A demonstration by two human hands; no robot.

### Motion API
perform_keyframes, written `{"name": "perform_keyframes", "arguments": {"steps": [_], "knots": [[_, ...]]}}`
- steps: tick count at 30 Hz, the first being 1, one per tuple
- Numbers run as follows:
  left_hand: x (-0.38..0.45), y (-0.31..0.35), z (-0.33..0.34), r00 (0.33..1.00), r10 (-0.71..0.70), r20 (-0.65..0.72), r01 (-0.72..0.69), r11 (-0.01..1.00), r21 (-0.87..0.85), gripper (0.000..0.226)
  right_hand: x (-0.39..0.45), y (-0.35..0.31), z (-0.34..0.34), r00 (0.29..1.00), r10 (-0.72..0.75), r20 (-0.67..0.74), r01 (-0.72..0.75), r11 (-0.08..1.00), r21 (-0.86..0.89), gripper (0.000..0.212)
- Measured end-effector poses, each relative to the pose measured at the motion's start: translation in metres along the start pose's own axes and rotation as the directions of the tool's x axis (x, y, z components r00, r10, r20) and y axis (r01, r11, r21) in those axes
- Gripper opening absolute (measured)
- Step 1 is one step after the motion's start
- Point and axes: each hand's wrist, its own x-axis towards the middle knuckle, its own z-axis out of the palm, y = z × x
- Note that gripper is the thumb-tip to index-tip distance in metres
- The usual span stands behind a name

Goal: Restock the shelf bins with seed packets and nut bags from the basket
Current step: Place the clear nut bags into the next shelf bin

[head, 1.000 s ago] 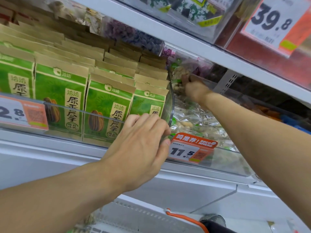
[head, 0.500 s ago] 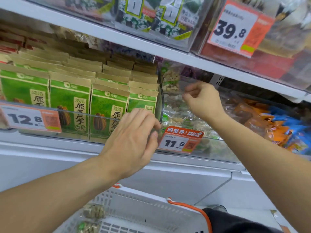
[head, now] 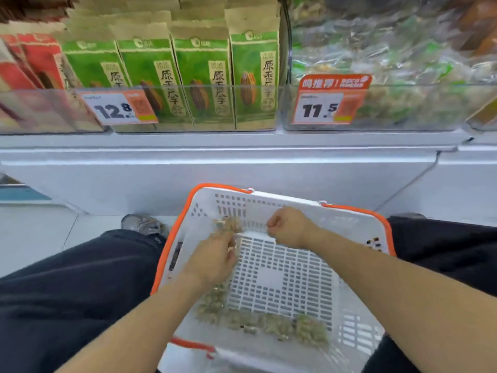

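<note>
— Where are the hands now?

— Both are down in the white slotted plastic basket with the orange rim (head: pixel 172 254), which sits on the floor between the person's dark trouser legs. The left hand (head: pixel 212 258) is near the basket's far-left corner, fingers curled round a small clear bag of pale nuts (head: pixel 227 224) that sticks up past the knuckles. The right hand (head: pixel 289 227) is by the far wall, fingers curled in; the picture is blurred there, so I cannot tell whether it pinches the same bag or holds nothing.

— What else is left to move?

— A row of similar clear nut bags (head: pixel 269 323) lies along the near edge of the basket floor, running toward the near-left corner. I see no seed packets in the basket.

— And where should they go?

— I'd judge the clear shelf bin with the orange 11.5 price tag (head: pixel 329 103), at the right of the shelf edge, already heaped with crinkly clear bags. The green and kraft-paper seed packets (head: pixel 204 74) stand upright in the bin to its left, behind the 12.8 tag (head: pixel 118 109).

— Any advice on the lift?

— Grip the bag by its body rather than a loose corner, so it doesn't slip, and carry it over the bin's clear front lip before letting go. Lay it toward the back, so the heap doesn't slide forward.
</note>
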Motion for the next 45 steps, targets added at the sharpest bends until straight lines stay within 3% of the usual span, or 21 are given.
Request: {"name": "perform_keyframes", "arguments": {"steps": [3,5,7,11,14,17,20,22,30,33,35,38,42,45], "knots": [[-0.025,-0.045,0.042,0.971,-0.209,0.12,0.201,0.977,0.078,0.037,0.006,0.046,0.052,0.98,0.14,0.138,-0.142,0.99,0.004,0.016],[-0.041,-0.064,0.06,0.934,-0.301,0.194,0.285,0.952,0.11,0.05,0.001,0.071,0.081,0.945,0.21,0.25,-0.189,0.976,-0.107,0.012],[-0.048,-0.074,0.068,0.906,-0.35,0.239,0.328,0.936,0.128,0.058,-0.006,0.087,0.104,0.894,0.282,0.349,-0.228,0.955,-0.19,0.021],[-0.045,-0.075,0.079,0.861,-0.453,0.232,0.449,0.89,0.074,0.047,-0.011,0.099,0.141,0.8,0.369,0.474,-0.251,0.922,-0.294,0.037],[-0.036,-0.075,0.09,0.86,-0.468,0.204,0.454,0.884,0.113,0.046,-0.012,0.102,0.158,0.726,0.398,0.562,-0.258,0.914,-0.314,0.054],[-0.026,-0.073,0.101,0.839,-0.514,0.179,0.508,0.858,0.079,0.048,-0.011,0.104,0.157,0.723,0.4,0.563,-0.214,0.905,-0.369,0.076],[-0.022,-0.069,0.111,0.779,-0.58,0.24,0.576,0.812,0.092,0.057,-0.013,0.109,0.151,0.726,0.404,0.557,-0.203,0.899,-0.387,0.086],[-0.021,-0.063,0.118,0.722,-0.618,0.312,0.624,0.776,0.092,0.064,-0.016,0.111,0.149,0.724,0.416,0.55,-0.212,0.893,-0.396,0.085],[-0.014,-0.054,0.136,0.619,-0.661,0.424,0.744,0.666,-0.048,0.06,-0.028,0.127,0.155,0.737,0.394,0.549,-0.214,0.906,-0.365,0.072],[-0.012,-0.053,0.138,0.538,-0.702,0.466,0.805,0.593,-0.035,0.074,-0.031,0.134,0.158,0.738,0.487,0.467,-0.254,0.842,-0.476,0.098],[-0.012,-0.054,0.141,0.506,-0.715,0.482,0.798,0.6,0.051,0.086,-0.034,0.141,0.157,0.662,0.609,0.437,-0.326,0.759,-0.564,0.115],[-0.013,-0.054,0.143,0.511,-0.705,0.491,0.799,0.6,0.03,0.094,-0.038,0.148,0.155,0.597,0.621,0.509,-0.402,0.78,-0.48,0.105],[-0.016,-0.044,0.137,0.541,-0.719,0.437,0.826,0.553,-0.112,0.081,-0.039,0.144,0.157,0.657,0.57,0.494,-0.393,0.817,-0.422,0.089],[-0.016,-0.023,0.137,0.537,-0.725,0.431,0.838,0.397,-0.375,0.067,-0.041,0.141,0.158,0.72,0.556,0.416,-0.365,0.813,-0.453,0.053]]}}
